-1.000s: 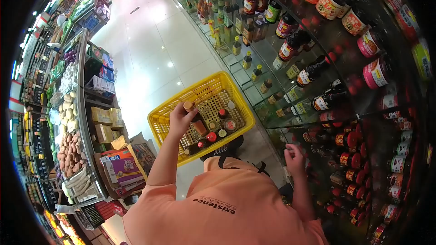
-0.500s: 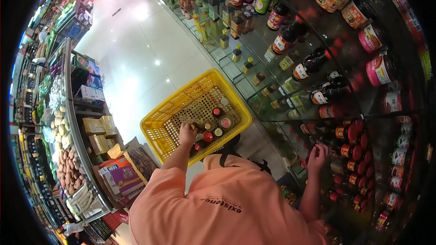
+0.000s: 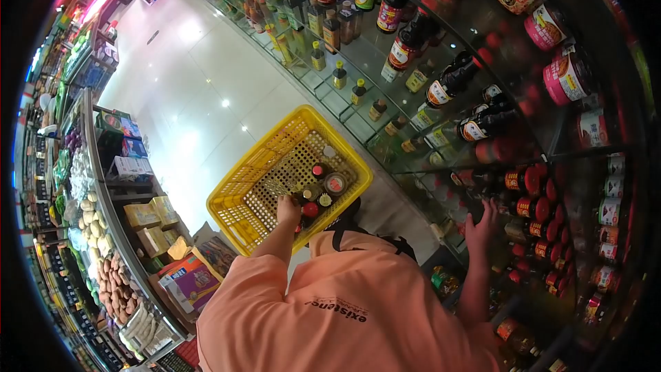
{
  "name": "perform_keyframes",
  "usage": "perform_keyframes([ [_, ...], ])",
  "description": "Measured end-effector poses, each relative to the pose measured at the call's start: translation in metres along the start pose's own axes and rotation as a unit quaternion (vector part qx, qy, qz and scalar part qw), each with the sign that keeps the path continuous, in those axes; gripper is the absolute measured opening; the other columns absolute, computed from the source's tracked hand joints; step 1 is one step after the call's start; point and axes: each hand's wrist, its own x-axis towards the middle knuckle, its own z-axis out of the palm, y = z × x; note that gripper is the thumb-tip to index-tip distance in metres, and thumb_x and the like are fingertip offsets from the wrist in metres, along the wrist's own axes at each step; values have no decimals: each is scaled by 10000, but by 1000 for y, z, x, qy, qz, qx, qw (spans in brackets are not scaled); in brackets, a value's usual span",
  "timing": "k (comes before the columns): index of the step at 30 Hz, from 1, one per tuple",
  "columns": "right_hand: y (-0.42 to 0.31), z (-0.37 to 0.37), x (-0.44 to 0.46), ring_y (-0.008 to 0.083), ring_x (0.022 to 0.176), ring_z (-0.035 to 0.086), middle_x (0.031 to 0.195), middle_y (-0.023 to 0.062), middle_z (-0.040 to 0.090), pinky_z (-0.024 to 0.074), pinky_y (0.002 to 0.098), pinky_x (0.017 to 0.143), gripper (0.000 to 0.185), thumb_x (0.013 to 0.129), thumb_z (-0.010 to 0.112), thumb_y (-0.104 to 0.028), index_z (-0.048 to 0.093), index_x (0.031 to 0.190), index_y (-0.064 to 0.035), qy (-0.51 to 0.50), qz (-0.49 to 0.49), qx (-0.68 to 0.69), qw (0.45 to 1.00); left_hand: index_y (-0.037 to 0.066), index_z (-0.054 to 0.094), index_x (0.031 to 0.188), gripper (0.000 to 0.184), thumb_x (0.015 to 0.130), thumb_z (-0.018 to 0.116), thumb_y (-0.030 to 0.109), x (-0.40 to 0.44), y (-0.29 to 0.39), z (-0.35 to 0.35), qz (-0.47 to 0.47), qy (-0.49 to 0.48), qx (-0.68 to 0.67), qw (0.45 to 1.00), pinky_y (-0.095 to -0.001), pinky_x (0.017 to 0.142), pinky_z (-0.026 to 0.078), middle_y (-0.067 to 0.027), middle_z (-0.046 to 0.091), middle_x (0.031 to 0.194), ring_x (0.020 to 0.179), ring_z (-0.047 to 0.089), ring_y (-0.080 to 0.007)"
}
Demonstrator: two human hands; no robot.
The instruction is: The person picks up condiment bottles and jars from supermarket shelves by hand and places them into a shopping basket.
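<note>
My left hand (image 3: 288,211) reaches into a yellow plastic basket (image 3: 242,155), its fingers closed near the bottles; what they hold is mostly hidden, with only a small dark part showing. Beside it in the basket stand several bottles and jars, among them a red-capped bottle (image 3: 310,209) and a wide jar (image 3: 335,184). At the lower shelf on the right, my right hand (image 3: 481,224) has its thumb and fingers apart. It is close to dark jars with red lids (image 3: 533,180), and I see nothing held in it.
Glass shelves (image 3: 385,107) of sauce bottles run along the right, with cup noodles (image 3: 567,77) at the upper right. On the left, a produce stand (image 3: 113,279) holds vegetables above boxes (image 3: 184,282). Pale tiled floor (image 3: 200,89) lies between them.
The view has shifted slightly, and the basket sits a little further left in it. My right hand has moved up slightly, fingers spread toward the jars. My left hand stays in the basket.
</note>
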Motion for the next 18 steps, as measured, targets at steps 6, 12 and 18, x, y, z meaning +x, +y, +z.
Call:
perform_keyframes([
  [6, -8, -8, 2, 429, 1406, 372, 1498, 229, 407, 330, 509, 1153, 612, 797, 730, -98, 480, 1352, -32, -20, -4, -22, 1000, 81, 639, 1147, 432, 768, 776, 238, 16, 8, 0, 5, -119, 113, 986, -437, 1010, 481, -147, 588, 1226, 1194, 559, -345],
  [12, -11, -11, 0, 399, 1416, 367, 1509, 191, 395, 350, 508, 1138, 681, 790, 773, -153, 459, 1389, -76, -30, 8, -34, 999, 125, 651, 1237, 504, 811, 737, 381, -3, 75, -42, 160, -110, 241, 951, -486, 1108, 367, -134, 637, 1243, 1243, 557, -297],
  [18, -16, -16, 1, 390, 1428, 349, 1520, 180, 383, 333, 504, 1146, 689, 796, 769, -182, 452, 1399, -77, -52, 41, -47, 997, 144, 751, 981, 300, 908, 568, 370, 25, 75, -5, 153, -100, 266, 947, -472, 1094, 371, -103, 733, 1048, 1063, 673, -282],
])
